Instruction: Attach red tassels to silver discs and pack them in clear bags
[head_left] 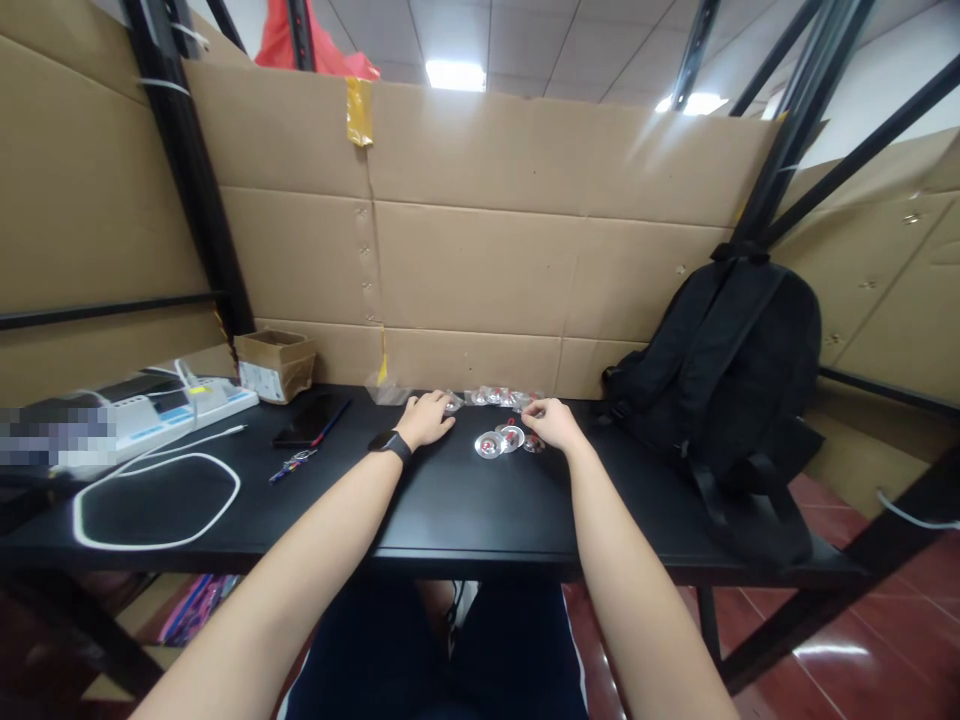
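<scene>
Several shiny silver discs with red marks at their centres [489, 445] lie in a loose group on the black table [465, 510]. Behind them, clear plastic packets [493, 397] with silver and red contents line the foot of the cardboard wall. My left hand [426, 420], with a dark watch on the wrist, lies palm down left of the discs. Its fingers are stretched out, and the fingertips are beside a clear packet [453, 403]. To the right of the group, my right hand [555, 424] has thumb and fingers pinched together over the rightmost disc; what they grip is too small to make out.
A black backpack [750, 370] stands at the right. On the left are a small cardboard box [276, 364], a dark phone [311, 420], keys [292, 465], a white power strip [165, 420] and a looped white cable [157, 545]. Cardboard panels [480, 260] enclose the back.
</scene>
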